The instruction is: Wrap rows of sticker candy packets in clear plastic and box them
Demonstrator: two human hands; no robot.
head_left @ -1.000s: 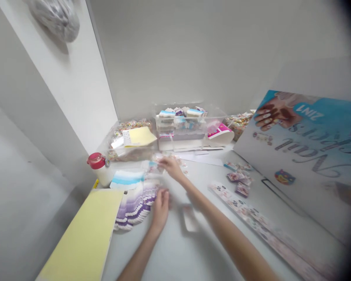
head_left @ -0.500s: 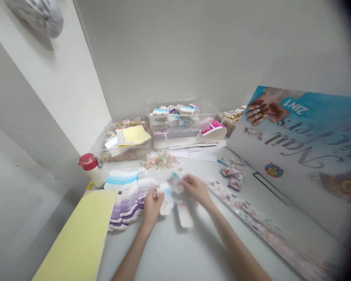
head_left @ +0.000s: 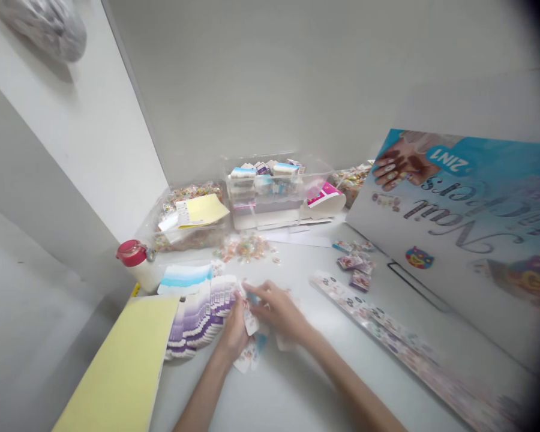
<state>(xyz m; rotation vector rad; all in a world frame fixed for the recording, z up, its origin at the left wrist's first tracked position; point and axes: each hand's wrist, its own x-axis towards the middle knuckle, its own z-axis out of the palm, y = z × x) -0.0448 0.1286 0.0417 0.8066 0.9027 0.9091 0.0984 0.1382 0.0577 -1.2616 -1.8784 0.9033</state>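
the left hand [head_left: 234, 331] has its fingers [head_left: 239, 309] curled closed around the lower side of a small printed card [head_left: 251, 322], which stands tilted between the two hands. the right hand [head_left: 279, 312] reaches across with its fingers [head_left: 258, 291] pressed together and stretched toward the card's top edge; blur hides whether they pinch it. two more cards lie on the white table [head_left: 288, 390], one [head_left: 247, 358] just below the left hand and one [head_left: 284, 342] partly under the right hand. just left of the hands sits a fanned row of purple and white cards [head_left: 198, 318], with blue and white cards [head_left: 184, 279] beyond it and a yellow sheet [head_left: 117, 366] beside it. farther out are a scatter of small stickers [head_left: 245, 247], a red-capped bottle [head_left: 137, 261], a clear plastic bin [head_left: 265, 198] of packed boxes, small packets [head_left: 353, 270], a long strip of cards [head_left: 373, 324] and a printed poster board [head_left: 445, 222].
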